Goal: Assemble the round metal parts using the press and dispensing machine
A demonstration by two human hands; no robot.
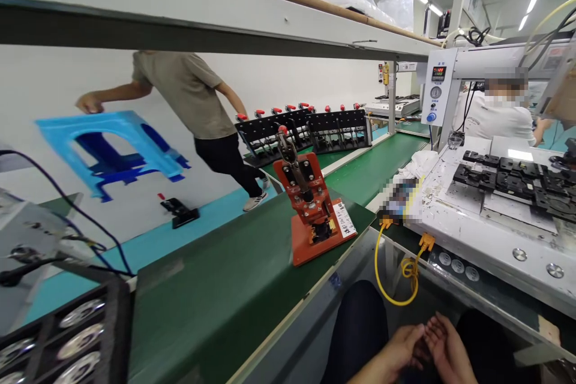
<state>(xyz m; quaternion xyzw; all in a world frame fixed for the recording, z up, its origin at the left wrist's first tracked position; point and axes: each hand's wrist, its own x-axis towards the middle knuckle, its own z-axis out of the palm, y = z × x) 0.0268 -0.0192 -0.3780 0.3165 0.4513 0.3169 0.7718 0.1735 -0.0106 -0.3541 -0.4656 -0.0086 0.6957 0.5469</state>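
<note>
My left hand (405,345) and my right hand (444,342) rest together above my lap, low in the view. Their fingers are loosely curled and partly overlap, with no object visible in either one. Nearest to them hangs a coiled yellow cable (407,273), its orange connectors at the edge of the machine. Farther forward, an orange-red toggle clamp fixture (310,210) stands on the green bench (216,288). It has a white handwritten label, and its red-tipped lever points up.
A white machine (477,216) holding black plates stands at right. Black racks with red-handled clamps (339,130) sit beyond the bench. Behind it, a person (193,96) carries a blue plastic stool (108,150). A foam tray (119,312) holds round metal parts. A shelf beam (216,12) crosses overhead.
</note>
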